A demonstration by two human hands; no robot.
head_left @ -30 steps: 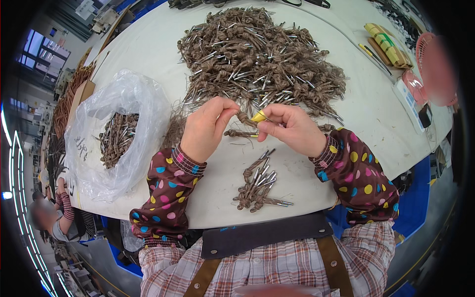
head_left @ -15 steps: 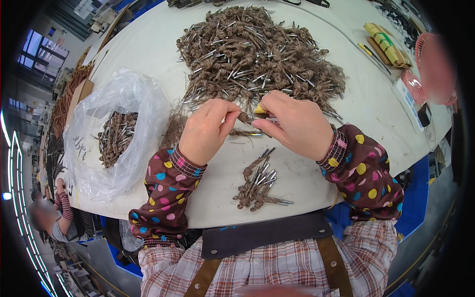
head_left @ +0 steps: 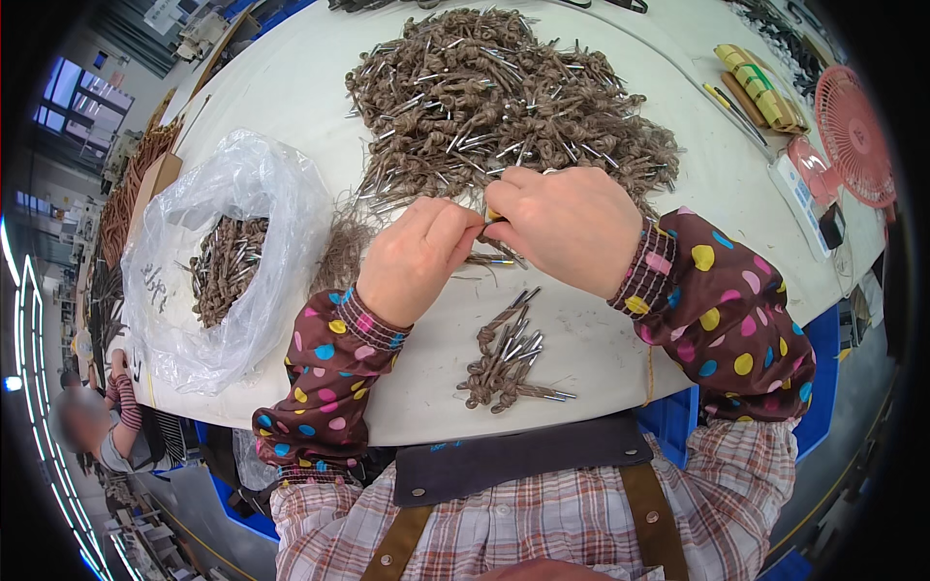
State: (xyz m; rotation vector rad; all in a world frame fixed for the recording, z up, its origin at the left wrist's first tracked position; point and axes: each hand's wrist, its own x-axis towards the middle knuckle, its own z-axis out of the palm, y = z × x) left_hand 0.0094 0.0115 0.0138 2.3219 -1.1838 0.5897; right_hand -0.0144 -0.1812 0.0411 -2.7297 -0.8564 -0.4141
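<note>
My left hand [head_left: 417, 257] is closed in a pinch on a brown knotted cord, mostly hidden by the fingers. Against its fingertips, my right hand [head_left: 572, 228] is closed round a small tool, of which only a yellow part [head_left: 492, 214] shows. Just below the hands lies a metal-tipped cord piece [head_left: 489, 259] on the table. Nearer to me is a small group of brown knotted cords with metal tips [head_left: 504, 363]. Beyond both hands rises a large heap of the same knotted cords [head_left: 484, 107].
On the left, a clear plastic bag [head_left: 160, 290] stands open with knotted cords [head_left: 230, 269] inside. Loose brown fibres [head_left: 339, 254] lie beside it. At the right are a pink fan [head_left: 854, 136], a power strip [head_left: 802, 205] and a yellow-wrapped bundle [head_left: 760, 87]. Another person [head_left: 92, 421] sits far left.
My right hand has shifted slightly left and up, and its wrist has turned. The knot between the hands, visible before, is now largely covered. My left hand has moved slightly right.
</note>
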